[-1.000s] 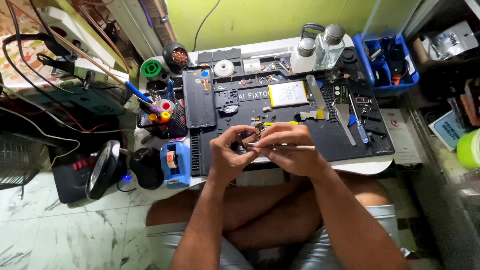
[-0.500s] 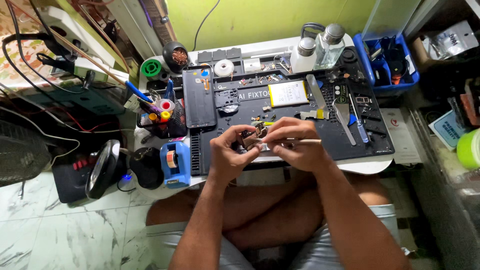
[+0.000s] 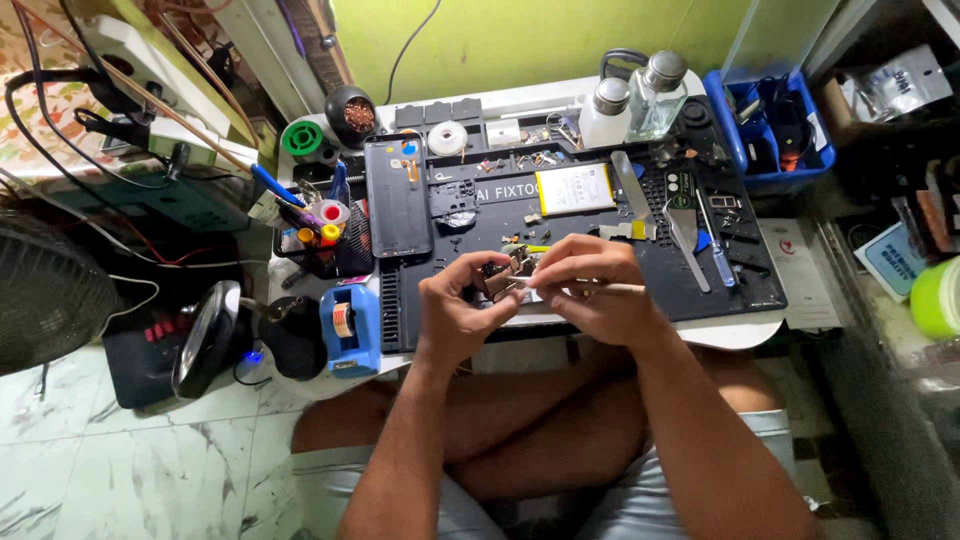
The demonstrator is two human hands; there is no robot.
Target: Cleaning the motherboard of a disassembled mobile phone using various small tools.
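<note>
Here the whole matter sits at the near edge of the black work mat (image 3: 560, 215), where both hands meet over one small part. The left hand (image 3: 455, 310) is curled closed around a small brownish metal part (image 3: 497, 278), pinching it between thumb and fingers and holding it just above the mat's front edge. The right hand (image 3: 590, 290) is closed too — it grips a thin tool (image 3: 610, 288) whose long axis runs nearly level, left to right, parallel to the mat's front edge, with its handle end poking out to the right of the fingers and its working end pointing left at the part. So the part lies directly left of the right hand, touching or all but touching the tool tip; which of the two I cannot tell, since the fingers hide the contact. The left hand is the nearer one, being wrapped on the part itself. Farther back on the mat lie a dark phone (image 3: 398, 195) toward its left side and a white flat battery (image 3: 574, 187) near its middle, both well apart from the hands, and a blue tape dispenser (image 3: 350, 325) stands on the desk (image 3: 760, 330) just off the mat's left corner.
</note>
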